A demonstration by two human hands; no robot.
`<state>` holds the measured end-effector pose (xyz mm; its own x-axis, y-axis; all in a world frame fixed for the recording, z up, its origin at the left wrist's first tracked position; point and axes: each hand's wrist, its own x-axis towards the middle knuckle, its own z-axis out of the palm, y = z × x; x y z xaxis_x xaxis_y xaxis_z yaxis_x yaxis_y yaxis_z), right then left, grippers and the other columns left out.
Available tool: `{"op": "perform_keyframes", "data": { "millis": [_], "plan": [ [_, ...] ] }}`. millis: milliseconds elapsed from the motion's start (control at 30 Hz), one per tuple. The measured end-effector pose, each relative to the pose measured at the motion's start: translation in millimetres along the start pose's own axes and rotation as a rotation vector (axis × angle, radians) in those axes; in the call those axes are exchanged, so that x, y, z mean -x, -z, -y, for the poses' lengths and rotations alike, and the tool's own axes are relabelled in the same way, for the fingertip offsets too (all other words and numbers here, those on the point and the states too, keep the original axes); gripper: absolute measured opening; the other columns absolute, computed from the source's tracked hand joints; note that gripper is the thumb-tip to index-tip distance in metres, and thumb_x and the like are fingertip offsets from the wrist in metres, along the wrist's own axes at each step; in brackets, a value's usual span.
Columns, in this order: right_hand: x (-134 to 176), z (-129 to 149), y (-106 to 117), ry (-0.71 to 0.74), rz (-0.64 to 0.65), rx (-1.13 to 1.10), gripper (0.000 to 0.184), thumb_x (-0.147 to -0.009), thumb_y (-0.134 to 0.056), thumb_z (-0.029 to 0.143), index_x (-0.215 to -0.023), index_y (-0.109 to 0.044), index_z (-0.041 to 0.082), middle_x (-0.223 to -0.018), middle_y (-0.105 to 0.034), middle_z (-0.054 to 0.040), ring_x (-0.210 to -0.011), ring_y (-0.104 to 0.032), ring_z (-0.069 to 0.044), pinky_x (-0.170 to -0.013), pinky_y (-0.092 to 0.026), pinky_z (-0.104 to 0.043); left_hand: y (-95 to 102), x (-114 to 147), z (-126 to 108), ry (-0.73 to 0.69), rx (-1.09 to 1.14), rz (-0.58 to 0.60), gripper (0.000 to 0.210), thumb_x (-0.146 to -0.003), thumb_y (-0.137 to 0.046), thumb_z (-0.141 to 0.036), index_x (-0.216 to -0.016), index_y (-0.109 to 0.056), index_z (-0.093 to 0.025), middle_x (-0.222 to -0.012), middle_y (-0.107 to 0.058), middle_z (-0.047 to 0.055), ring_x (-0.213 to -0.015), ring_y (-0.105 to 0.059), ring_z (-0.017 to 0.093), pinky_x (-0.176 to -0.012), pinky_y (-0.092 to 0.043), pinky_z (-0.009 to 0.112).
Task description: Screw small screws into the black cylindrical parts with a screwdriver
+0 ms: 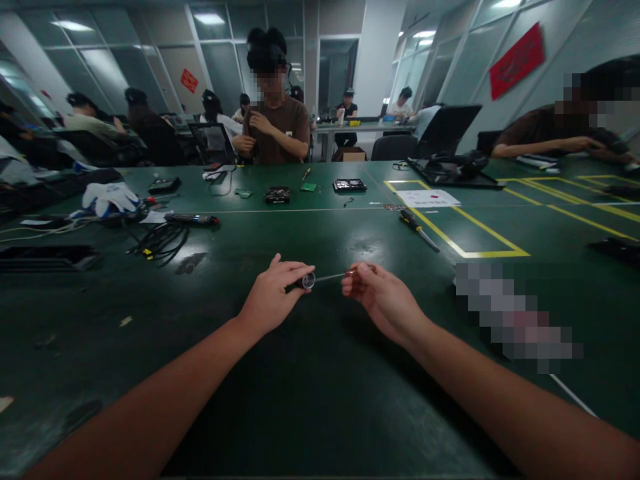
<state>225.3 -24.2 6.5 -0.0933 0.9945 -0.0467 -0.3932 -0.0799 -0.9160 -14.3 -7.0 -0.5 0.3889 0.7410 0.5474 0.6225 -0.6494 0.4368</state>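
A thin rod (330, 277) spans the gap between my left fingers (294, 272), which pinch a round-ended cylinder (309, 281) at one end, and my right fingers (365, 272), which grasp its opposite end (the green desk (310, 400) lies beneath both).

- A clear-ended cylinder (308, 281) and thin rod (330, 277) bridge the gap between your left hand (275, 291) and right hand (387, 299), blocking it.
- Nearer you, bare counter (320, 400) runs between your forearms (170, 387), open to pass.
- Ahead you have an open stretch up to the black box (278, 195) and green board (311, 187).
- A black cable coil (170, 241) obstructs you ahead-left; a screwdriver (413, 223), ahead-right.
- A blurred item (515, 319) lies beside your right forearm (490, 380).
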Motion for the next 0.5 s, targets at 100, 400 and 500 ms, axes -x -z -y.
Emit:
{"op": "perform_keyframes", "data": {
  "millis": [100, 400, 500],
  "plan": [
    [-7, 2, 7, -0.050, -0.050, -0.080, 0.024, -0.085, -0.079, 0.043, -0.084, -0.071, 0.021, -0.076, -0.070, -0.0021, -0.072, -0.064, -0.017, -0.076, -0.054, -0.035, 0.8, -1, 0, 0.006, -0.010, -0.013, 0.040, -0.090, -0.074, -0.012, -0.128, -0.071, -0.024, -0.126, -0.075, 0.007, -0.118, -0.071, 0.023, -0.125, -0.029, 0.068],
    [0, -2, 0, 0.188, -0.035, 0.123, 0.025, -0.089, -0.075, 0.047, -0.097, -0.068, 0.024, -0.090, -0.070, -0.0008, -0.082, -0.069, -0.017, -0.082, -0.056, -0.036, 1.6, -1, -5, 0.028, -0.034, -0.002, 0.042, -0.086, -0.079, -0.012, -0.125, -0.072, -0.024, -0.123, -0.076, 0.006, -0.115, -0.071, 0.024, -0.124, -0.030, 0.069],
    [2, -3, -2, 0.256, 0.000, 0.226, 0.025, -0.092, -0.072, 0.048, -0.098, -0.067, 0.024, -0.092, -0.070, -0.0013, -0.083, -0.070, -0.018, -0.084, -0.057, -0.038, 1.9, 0, -5, 0.027, -0.036, 0.008, 0.044, -0.085, -0.081, -0.014, -0.127, -0.071, -0.025, -0.124, -0.076, 0.006, -0.116, -0.071, 0.024, -0.125, -0.030, 0.068]
  ]
}}
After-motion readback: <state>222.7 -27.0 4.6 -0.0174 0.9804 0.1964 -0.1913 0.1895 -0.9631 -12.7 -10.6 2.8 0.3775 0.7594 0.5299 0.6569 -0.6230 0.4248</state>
